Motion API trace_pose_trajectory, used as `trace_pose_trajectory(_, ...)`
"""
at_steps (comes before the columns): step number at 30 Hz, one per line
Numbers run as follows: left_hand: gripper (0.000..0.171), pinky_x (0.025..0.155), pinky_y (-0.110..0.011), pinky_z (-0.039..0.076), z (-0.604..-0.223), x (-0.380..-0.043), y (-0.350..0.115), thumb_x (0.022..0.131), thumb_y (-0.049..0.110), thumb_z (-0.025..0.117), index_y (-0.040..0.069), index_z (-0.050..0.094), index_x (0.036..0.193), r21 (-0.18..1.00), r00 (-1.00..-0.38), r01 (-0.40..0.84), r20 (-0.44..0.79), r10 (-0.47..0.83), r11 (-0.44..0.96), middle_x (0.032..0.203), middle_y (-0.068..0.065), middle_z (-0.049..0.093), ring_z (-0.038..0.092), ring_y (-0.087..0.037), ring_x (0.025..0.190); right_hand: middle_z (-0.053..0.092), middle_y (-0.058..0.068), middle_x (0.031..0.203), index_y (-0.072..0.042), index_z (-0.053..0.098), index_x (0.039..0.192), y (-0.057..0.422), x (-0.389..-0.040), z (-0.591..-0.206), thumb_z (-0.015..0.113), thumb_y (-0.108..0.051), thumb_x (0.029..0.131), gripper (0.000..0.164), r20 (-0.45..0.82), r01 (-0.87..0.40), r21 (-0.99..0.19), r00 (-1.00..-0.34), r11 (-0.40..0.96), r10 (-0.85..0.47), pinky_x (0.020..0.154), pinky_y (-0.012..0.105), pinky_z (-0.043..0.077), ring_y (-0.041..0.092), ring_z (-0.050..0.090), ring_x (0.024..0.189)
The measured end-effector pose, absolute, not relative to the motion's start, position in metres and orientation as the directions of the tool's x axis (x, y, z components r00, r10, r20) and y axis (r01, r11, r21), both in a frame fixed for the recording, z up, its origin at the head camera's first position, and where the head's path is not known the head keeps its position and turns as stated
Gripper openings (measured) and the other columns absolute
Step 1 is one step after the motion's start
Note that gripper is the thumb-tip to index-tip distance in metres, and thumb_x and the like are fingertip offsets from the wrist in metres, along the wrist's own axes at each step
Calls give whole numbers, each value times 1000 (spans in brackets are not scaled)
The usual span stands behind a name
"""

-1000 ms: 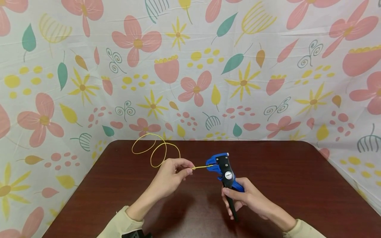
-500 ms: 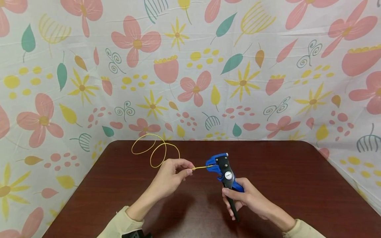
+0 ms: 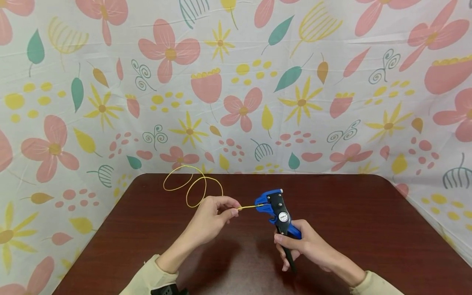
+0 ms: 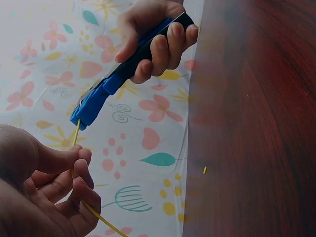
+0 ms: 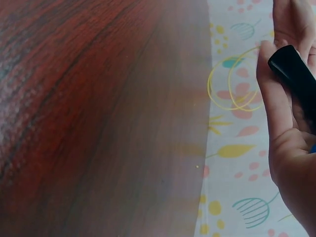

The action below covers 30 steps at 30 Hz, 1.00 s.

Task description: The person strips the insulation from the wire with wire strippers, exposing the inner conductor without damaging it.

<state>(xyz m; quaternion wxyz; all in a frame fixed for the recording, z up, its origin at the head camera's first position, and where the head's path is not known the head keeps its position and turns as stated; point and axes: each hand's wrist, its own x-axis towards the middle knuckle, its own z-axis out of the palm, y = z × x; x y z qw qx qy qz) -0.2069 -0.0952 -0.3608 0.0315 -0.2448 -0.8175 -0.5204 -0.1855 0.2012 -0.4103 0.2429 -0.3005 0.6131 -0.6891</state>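
My left hand [image 3: 212, 219] pinches a thin yellow wire [image 3: 247, 207] between thumb and fingertips, near one end. That end runs into the blue nose of a blue and black wire stripper [image 3: 274, 205]. Around the stripper's handles, the fingers of my right hand [image 3: 304, 243] are curled, holding the tool tilted above the table. In the left wrist view the wire [image 4: 77, 131] enters the tip of the stripper [image 4: 91, 106]; its end is hidden inside. Behind my left hand the rest of the wire hangs in loose loops [image 3: 205, 192].
A dark reddish wooden table [image 3: 350, 213] lies under both hands. On it is a tiny yellow piece [image 4: 205, 170], seen in the left wrist view. A white cloth with a flower print [image 3: 236, 78] hangs behind the table's far edge.
Both hands, the wire and the stripper stay almost in place. The right hand's fingers and the stripper's handles have shifted very slightly.
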Motion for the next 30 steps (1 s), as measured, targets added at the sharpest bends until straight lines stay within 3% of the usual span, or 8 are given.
trace_pose_trajectory(3, 11, 60, -26, 52, -360, -207, -96, 97, -3, 71, 6, 78, 97, 836, -878, 433, 307, 368, 338, 80, 2, 71, 65, -34, 69, 43, 49, 84, 14, 55, 113, 201, -186, -410, 45, -4, 112, 21, 112, -31, -992, -695, -126, -710, 62, 67, 56, 22, 70, 66)
trace_pose_trajectory(8, 11, 60, -26, 52, -361, -207, -96, 97, -3, 71, 6, 77, 97, 836, -880, 431, 306, 365, 338, 80, 2, 71, 65, -35, 70, 44, 49, 85, 13, 56, 114, 200, -186, -408, 44, -5, 113, 21, 88, -28, -995, -698, -96, -711, 60, 61, 59, 22, 69, 66)
trace_pose_trajectory(16, 11, 61, -26, 52, -360, -207, -97, 97, -3, 71, 5, 78, 98, 841, -881, 425, 301, 365, 335, 81, 1, 72, 65, -31, 70, 59, 42, 90, 14, 57, 115, 201, -187, -408, 45, -6, 113, 23, 97, -41, -995, -701, -95, -707, 60, 59, 60, 29, 74, 71)
trace_pose_trajectory(23, 10, 61, -26, 52, -360, -207, -97, 97, -3, 71, 6, 78, 98, 840, -881, 426, 302, 365, 335, 81, 1, 72, 64, -25, 68, 48, 47, 83, 11, 56, 114, 199, -187, -410, 45, -7, 113, 22, 101, -45, -994, -700, -97, -707, 61, 61, 59, 24, 70, 65)
trace_pose_trajectory(30, 10, 61, -26, 53, -361, -207, -97, 97, -3, 72, 6, 78, 97, 841, -882, 424, 300, 363, 337, 80, 1, 72, 65, -29, 69, 43, 49, 82, 11, 55, 113, 198, -186, -409, 47, -9, 113, 22, 97, -41, -995, -707, -96, -700, 57, 59, 59, 21, 68, 63)
